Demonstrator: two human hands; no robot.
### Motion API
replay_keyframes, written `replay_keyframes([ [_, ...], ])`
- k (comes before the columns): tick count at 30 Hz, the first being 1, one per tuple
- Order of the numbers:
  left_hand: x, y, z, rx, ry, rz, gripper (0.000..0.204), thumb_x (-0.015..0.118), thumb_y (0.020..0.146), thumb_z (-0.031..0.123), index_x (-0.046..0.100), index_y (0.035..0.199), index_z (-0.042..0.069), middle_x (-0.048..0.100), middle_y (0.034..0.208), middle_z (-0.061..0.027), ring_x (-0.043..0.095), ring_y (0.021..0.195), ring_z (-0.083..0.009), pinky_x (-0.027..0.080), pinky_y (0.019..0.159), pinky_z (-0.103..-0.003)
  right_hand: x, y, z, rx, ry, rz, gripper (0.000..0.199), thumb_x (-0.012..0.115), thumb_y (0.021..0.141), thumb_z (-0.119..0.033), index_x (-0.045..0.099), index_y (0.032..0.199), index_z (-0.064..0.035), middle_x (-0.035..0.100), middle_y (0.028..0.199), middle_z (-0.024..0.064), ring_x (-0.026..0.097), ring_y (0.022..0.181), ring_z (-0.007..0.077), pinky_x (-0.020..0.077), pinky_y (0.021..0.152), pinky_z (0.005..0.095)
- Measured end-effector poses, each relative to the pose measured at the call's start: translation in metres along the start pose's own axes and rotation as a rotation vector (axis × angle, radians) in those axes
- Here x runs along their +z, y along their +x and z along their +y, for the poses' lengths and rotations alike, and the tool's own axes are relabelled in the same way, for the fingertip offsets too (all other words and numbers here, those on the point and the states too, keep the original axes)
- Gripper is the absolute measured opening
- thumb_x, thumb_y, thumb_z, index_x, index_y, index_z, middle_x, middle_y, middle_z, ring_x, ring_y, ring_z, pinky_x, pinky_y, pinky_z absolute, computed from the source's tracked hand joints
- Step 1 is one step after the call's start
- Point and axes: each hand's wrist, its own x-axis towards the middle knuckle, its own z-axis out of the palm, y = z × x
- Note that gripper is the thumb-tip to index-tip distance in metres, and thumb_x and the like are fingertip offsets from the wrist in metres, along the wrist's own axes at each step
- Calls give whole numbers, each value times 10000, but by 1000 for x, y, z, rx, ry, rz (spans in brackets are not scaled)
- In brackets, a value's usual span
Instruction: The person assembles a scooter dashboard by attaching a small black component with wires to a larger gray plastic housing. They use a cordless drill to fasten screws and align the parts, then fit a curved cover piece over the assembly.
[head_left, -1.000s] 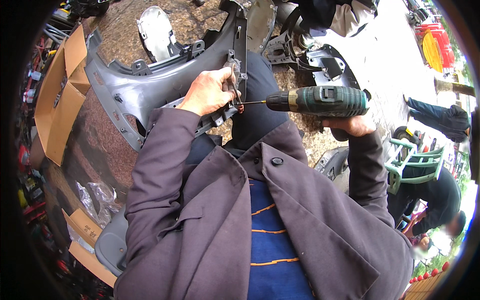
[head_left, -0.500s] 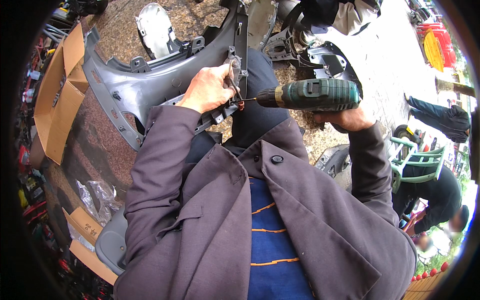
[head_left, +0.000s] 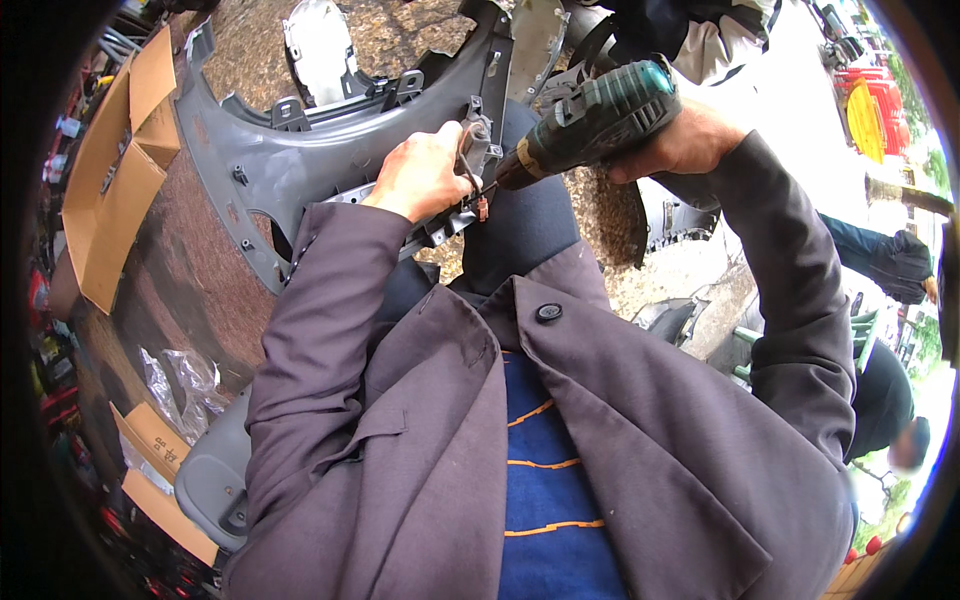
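Note:
My right hand grips a green-and-black cordless drill, its nose slanting down to the left. The drill's tip is close to the edge of a grey plastic car fender panel lying over my legs. At that edge my left hand is closed, thumb and fingers pinching a small greyish part with a dark wire. A small orange-red connector hangs below my fingertips. Whether the bit touches anything is hard to see.
An open cardboard box stands at the left, with clear plastic wrap and another carton nearer me. A white-grey curved part lies beyond the panel. Another person's clothed legs are ahead; dark car parts lie at the right.
The drill has swung from nearly level to a slant, its rear raised and its tip moved slightly left and up. My right forearm has moved outward. The left hand stays at the panel edge.

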Motion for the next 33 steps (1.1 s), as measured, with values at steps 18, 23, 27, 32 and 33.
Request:
replay_keyframes([
  [18, 2, -3, -5, 21, -6, 7, 427, 705, 803, 196, 561, 1172, 36, 701, 985, -260, 682, 991, -429, 538, 888, -492, 6, 14, -4, -9, -18, -43, 441, 870, 734, -221, 738, 1133, -86, 753, 1021, 105, 704, 924, 257, 559, 872, 383],
  [23, 5, -2, -8, 19, -2, 9, 409, 693, 798, 167, 562, 1163, 37, 704, 971, -256, 685, 982, -428, 538, 883, -493, 7, 17, -7, -30, -97, -29, 420, 873, 732, -214, 745, 1111, -86, 755, 1025, 116, 709, 919, 256, 561, 876, 382],
  [27, 11, 0, -12, 47, -24, 77, 415, 760, 790, 207, 561, 1109, 32, 691, 922, -272, 672, 949, -453, 523, 831, -504, 8, 22, -4, -63, -94, -25, 433, 879, 723, -217, 743, 1113, -86, 755, 1034, 116, 711, 920, 253, 562, 872, 381],
  [32, 12, -1, -13, 34, -31, 81, 400, 748, 793, 199, 560, 1103, 29, 689, 925, -278, 669, 951, -458, 523, 827, -507, 11, 27, 0, -58, -109, -50, 440, 878, 724, -209, 736, 1121, -84, 755, 1026, 114, 709, 925, 258, 565, 868, 382],
  [33, 11, -2, -12, 29, -20, 61, 388, 708, 793, 167, 560, 1124, 28, 693, 943, -274, 674, 963, -449, 529, 849, -503, 12, 27, 1, -49, -149, -50, 439, 877, 725, -205, 734, 1121, -84, 755, 1023, 113, 709, 926, 259, 566, 868, 382],
])
